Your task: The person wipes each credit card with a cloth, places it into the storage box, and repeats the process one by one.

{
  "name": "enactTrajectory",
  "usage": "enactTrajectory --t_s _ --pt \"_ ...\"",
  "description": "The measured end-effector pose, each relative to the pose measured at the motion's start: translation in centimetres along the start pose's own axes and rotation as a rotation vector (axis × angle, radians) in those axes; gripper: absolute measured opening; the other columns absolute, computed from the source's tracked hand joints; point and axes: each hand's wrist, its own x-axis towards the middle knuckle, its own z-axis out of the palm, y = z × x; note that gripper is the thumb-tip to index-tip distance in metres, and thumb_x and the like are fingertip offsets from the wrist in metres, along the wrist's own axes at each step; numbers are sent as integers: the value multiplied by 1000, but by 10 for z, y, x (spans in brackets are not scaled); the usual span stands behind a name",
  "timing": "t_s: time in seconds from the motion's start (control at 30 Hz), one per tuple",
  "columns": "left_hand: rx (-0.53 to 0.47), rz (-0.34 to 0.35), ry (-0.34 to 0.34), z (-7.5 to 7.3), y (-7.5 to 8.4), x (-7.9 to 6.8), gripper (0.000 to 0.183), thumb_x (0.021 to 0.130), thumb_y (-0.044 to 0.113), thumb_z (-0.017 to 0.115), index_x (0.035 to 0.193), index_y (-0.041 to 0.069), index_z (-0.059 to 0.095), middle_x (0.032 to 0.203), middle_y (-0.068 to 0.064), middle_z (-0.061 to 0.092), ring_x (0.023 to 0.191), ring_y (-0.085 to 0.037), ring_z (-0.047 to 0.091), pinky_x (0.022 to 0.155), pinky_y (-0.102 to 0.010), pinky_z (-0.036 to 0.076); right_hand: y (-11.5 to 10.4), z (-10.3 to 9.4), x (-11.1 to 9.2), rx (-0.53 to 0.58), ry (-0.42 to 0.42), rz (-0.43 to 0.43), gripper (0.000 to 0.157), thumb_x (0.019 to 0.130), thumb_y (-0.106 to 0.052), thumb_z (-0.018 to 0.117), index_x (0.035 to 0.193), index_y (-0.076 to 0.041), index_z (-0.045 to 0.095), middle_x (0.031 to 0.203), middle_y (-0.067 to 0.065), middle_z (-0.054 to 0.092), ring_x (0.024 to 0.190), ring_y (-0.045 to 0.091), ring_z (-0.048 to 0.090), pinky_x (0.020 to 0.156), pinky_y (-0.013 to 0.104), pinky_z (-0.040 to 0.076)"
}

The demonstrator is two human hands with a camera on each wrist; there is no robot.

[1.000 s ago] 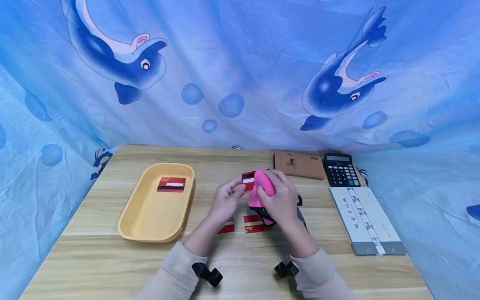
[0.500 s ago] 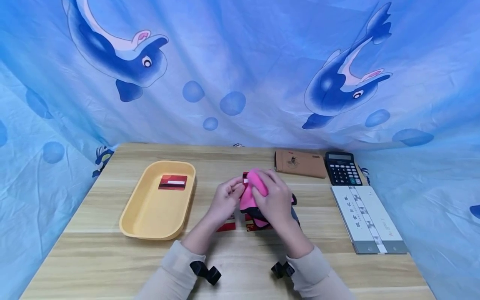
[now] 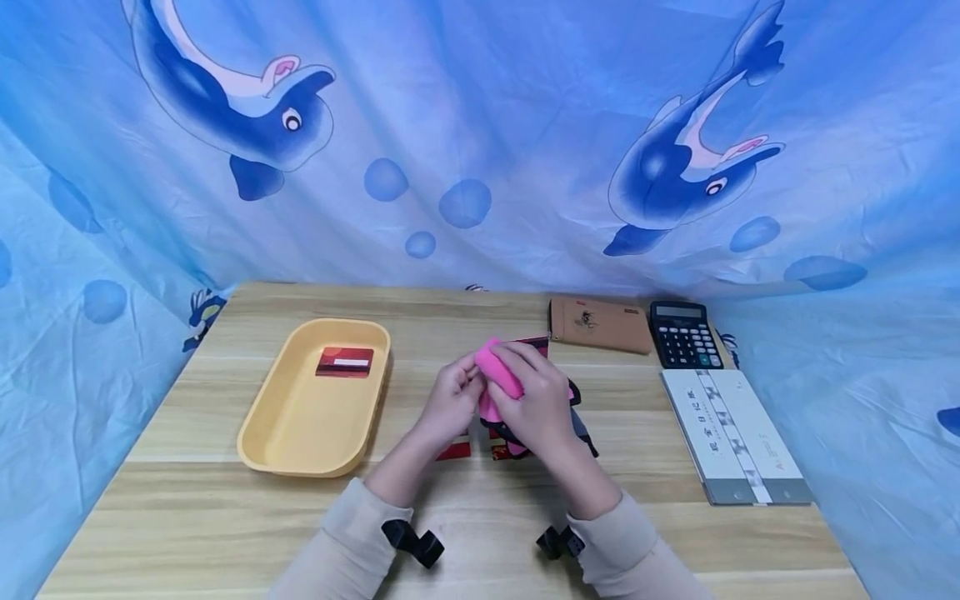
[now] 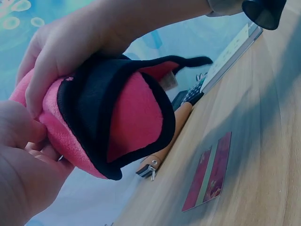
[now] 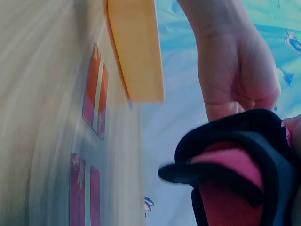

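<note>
My right hand [image 3: 534,400] grips a pink plush cloth with black trim [image 3: 498,372], folded over a red card [image 3: 537,343] above the table. Most of that card is hidden; a dark red corner sticks out beyond the right hand's knuckles. My left hand [image 3: 452,398] pinches the card's left end, its fingertips right against the cloth. In the left wrist view the black-edged cloth [image 4: 136,117] hangs open like a pouch, pink inside. Below the hands lie two more red cards, a left one [image 5: 95,94] and a right one [image 5: 77,193], each with a pale stripe.
A yellow tray [image 3: 258,433] stands on the left with a red card [image 3: 345,362] inside. At the back right are a brown wallet [image 3: 600,325], a black calculator [image 3: 685,335] and a white-and-grey account book [image 3: 735,437]. A blue dolphin curtain [image 3: 465,125] surrounds the wooden table [image 3: 187,517].
The right hand has slid left with the pink cloth, covering the card's left part and white strip. The card's far right corner now shows behind that hand. The left hand has stayed nearly still.
</note>
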Motion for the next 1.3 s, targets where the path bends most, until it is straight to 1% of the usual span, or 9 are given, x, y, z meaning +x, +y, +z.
enactTrajectory --t_s 0.03,0.17,0.27,0.43,0.5,0.6,0.8,1.0,1.3 --pt "1 -5 2 0 0 -1 37 105 0 43 141 0 56 76 -11 61 59 -14 49 51 -20 45 -1 1 0 8 -2 -9 32 81 -6 82 111 -1 76 113 15 72 99 29 72 84 42 61" --pt "-1 -2 7 0 0 -2 37 106 1 43 139 3 58 72 -6 59 59 -15 49 50 -20 44 -2 1 -2 8 12 -25 32 79 -5 84 111 -2 77 112 14 73 100 28 72 86 43 61" --pt "-9 -12 8 1 0 -2 36 106 2 44 139 5 58 79 -9 65 57 -13 49 50 -19 45 1 1 -4 -8 23 -24 31 79 -5 84 110 -3 77 111 14 73 98 29 72 83 44 62" --pt "-38 -43 65 0 -2 -2 32 105 -1 47 133 -2 60 113 -18 72 86 -15 70 78 -25 60 9 -3 -8 -56 60 23 34 77 -5 84 110 -3 77 107 14 73 92 31 73 74 45 63" --pt "-45 -45 94 -1 -3 -2 30 104 -2 47 131 -6 60 119 -21 70 101 -23 71 92 -31 58 14 -5 -9 -70 79 49 36 76 -6 85 111 -3 76 106 15 73 90 32 73 71 46 63" --pt "-46 -40 122 -3 -3 -3 29 104 -2 48 131 -7 59 120 -23 69 106 -33 70 98 -37 55 22 -10 -10 -78 94 79 36 77 -6 85 112 -2 76 108 16 73 90 33 73 71 47 63" --pt "-84 -59 140 -8 -1 -3 31 105 -1 47 134 -9 55 122 -25 68 102 -32 72 94 -35 57 37 -23 -11 -101 117 116 36 77 -5 84 112 -2 76 105 15 73 83 32 72 63 48 61" --pt "-162 -106 260 -14 6 -1 34 104 -4 46 137 -11 51 125 -31 63 90 -26 75 89 -33 59 51 -33 -17 -109 107 188 39 79 -5 84 117 -4 75 107 14 72 87 32 71 69 49 61" --pt "-84 -155 362 -44 19 -6 31 101 -4 56 132 -8 59 119 -20 58 91 -17 73 88 -38 59 61 -36 -26 -69 83 195 37 81 -5 82 117 -2 75 107 14 72 88 29 71 72 47 62"
